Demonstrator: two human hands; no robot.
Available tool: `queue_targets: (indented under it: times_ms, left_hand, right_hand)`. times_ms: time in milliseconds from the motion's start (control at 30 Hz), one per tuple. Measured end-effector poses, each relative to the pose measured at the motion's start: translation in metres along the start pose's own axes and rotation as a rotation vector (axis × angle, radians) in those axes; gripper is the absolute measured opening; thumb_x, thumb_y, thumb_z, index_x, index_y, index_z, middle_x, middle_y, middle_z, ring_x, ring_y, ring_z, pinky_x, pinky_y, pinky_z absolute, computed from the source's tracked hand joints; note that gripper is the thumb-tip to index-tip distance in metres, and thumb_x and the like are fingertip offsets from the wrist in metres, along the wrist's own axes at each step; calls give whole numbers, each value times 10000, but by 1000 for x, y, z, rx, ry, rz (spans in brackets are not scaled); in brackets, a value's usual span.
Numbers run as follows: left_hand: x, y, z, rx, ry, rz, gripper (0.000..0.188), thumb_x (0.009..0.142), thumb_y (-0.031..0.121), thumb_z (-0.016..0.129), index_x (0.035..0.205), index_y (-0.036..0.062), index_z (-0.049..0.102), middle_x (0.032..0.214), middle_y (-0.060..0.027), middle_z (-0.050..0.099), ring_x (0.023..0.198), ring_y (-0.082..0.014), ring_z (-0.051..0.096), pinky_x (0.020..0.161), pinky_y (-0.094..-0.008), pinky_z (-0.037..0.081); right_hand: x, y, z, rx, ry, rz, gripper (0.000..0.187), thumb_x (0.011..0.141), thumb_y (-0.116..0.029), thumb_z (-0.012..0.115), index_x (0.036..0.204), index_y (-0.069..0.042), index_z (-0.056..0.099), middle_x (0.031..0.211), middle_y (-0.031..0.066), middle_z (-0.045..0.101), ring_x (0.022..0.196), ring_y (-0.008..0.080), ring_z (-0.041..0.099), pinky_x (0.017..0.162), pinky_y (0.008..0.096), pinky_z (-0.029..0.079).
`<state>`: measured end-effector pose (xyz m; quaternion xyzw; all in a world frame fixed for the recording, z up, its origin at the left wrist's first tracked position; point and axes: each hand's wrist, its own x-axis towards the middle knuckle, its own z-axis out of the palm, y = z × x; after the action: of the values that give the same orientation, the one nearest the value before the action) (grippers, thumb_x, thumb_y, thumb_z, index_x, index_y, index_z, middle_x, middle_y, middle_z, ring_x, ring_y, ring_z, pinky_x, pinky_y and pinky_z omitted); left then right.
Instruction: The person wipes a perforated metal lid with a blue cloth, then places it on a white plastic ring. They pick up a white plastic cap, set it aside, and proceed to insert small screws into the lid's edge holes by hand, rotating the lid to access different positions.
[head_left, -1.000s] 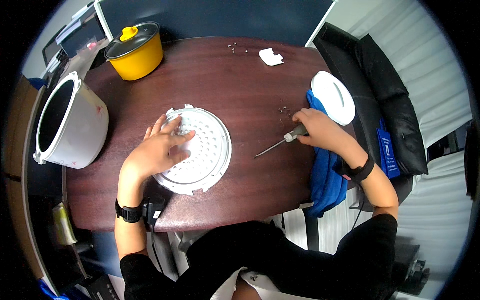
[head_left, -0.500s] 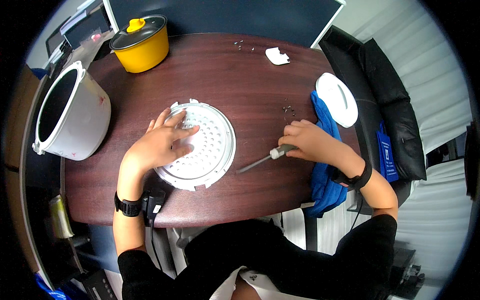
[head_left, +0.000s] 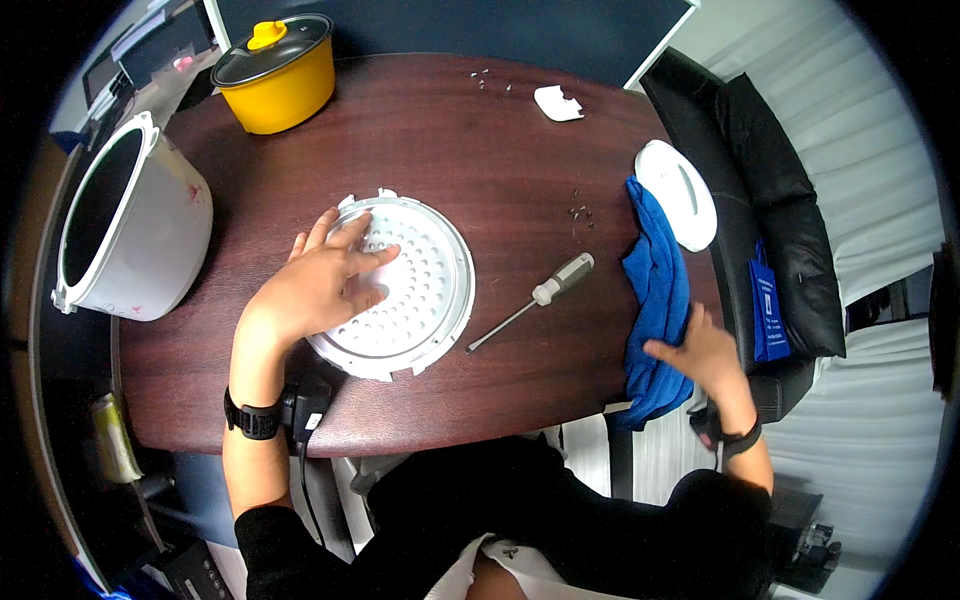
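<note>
My left hand lies with fingers spread on the left side of a round white dimpled disc, which looks like a rice cooker's inner lid plate and rests flat on the table. To the right of the disc lies a screwdriver with a grey handle, its tip pointing down and left. Touching or just over the blue cloth at the table's right edge is my right hand, its thumb apart from the fingers and nothing held.
Several small screws lie beyond the screwdriver. A white oval cover sits by the cloth, a white broken-edged piece farther back. On the left stand a white cooker body and a yellow lidded pot. A dark wooden table carries these.
My right hand has let go of the screwdriver, which now lies on the table, and has moved right and nearer to me, to the blue cloth. My left hand stays on the disc.
</note>
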<state>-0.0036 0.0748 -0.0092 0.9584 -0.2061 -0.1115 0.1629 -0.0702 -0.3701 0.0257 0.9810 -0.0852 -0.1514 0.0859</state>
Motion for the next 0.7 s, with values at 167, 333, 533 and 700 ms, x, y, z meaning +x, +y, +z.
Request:
queue_targets:
  times_ms: [167, 333, 533, 700]
  left_hand:
    - [1, 1, -1, 18, -3, 10, 503, 818, 310, 709, 1307, 295, 592, 1501, -136, 369, 1426, -411, 194, 1137, -511, 225]
    - [0, -1, -1, 0, -8, -9, 508, 813, 325, 713, 1305, 299, 593, 1505, -134, 364, 1428, -407, 190, 1139, -522, 217]
    - [2, 1, 1, -2, -1, -4, 503, 810, 326, 715, 1298, 298, 599, 1509, -135, 355, 1425, -414, 192, 1142, -525, 212]
    - [1, 6, -2, -2, -8, -13, 512, 806, 316, 718, 1302, 293, 597, 1510, -138, 354, 1424, -421, 190, 1142, -520, 208]
  right_hand:
    - [-5, 33, 58, 357, 174, -83, 647, 795, -272, 718, 1282, 30, 416, 1099, 295, 608, 1026, 436, 605, 852, 447, 499]
    - [8, 63, 13, 463, 314, -248, 448, 735, 10, 650, 1171, 1, 545, 1093, 231, 611, 1050, 398, 594, 887, 412, 474]
    - [31, 75, -2, 269, 393, -258, 475, 747, -19, 670, 1198, -33, 520, 1087, 195, 570, 1034, 402, 572, 860, 432, 472]
    - [47, 65, -2, 226, 159, -264, 462, 825, -247, 696, 1172, 9, 532, 1104, 207, 560, 1054, 394, 564, 893, 416, 468]
